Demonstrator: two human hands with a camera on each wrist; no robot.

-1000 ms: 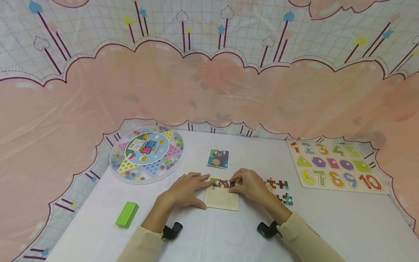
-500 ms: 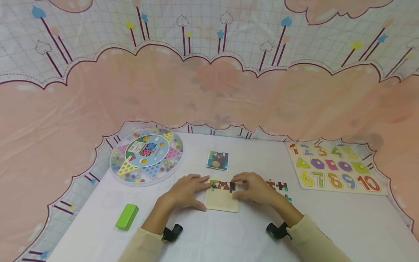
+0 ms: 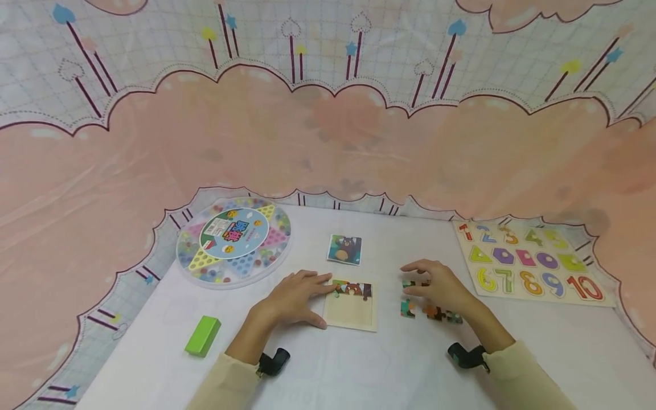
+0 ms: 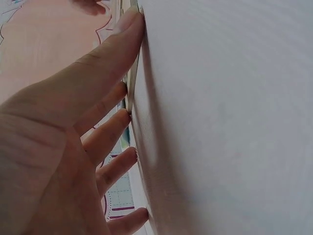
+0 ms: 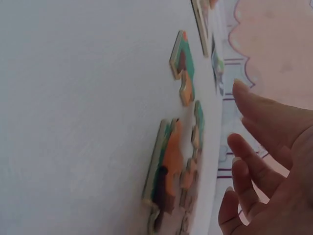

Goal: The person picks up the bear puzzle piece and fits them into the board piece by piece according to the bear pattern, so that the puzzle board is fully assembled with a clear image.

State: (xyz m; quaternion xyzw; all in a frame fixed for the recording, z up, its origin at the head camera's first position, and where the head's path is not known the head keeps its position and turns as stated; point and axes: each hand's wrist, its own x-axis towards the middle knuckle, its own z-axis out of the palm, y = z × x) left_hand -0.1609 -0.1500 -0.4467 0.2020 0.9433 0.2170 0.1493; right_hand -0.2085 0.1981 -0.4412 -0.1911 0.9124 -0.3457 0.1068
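A wooden puzzle tray [image 3: 351, 315] lies on the white table, with a row of joined bear pieces [image 3: 352, 289] along its top and bare wood below. My left hand [image 3: 296, 297] rests at its left side, fingers spread. The index fingertip touches the upper left, and the thumb [image 4: 115, 51] lies along the tray's edge in the left wrist view. To the right, my right hand [image 3: 445, 289] hovers over loose jigsaw pieces [image 3: 408, 308], partly hiding them. In the right wrist view its fingers stand apart from the pieces [image 5: 166, 166] and hold nothing.
A bear picture card [image 3: 344, 249] lies beyond the tray. At the back left is a round Chinese checkers set [image 3: 233, 242]; a green block [image 3: 203, 336] sits nearer on that side. The wooden number board [image 3: 533, 262] occupies the back right.
My right hand has let go of the dark piece at the row's right end and moved right, over the loose pieces. The left hand has stayed at the tray.
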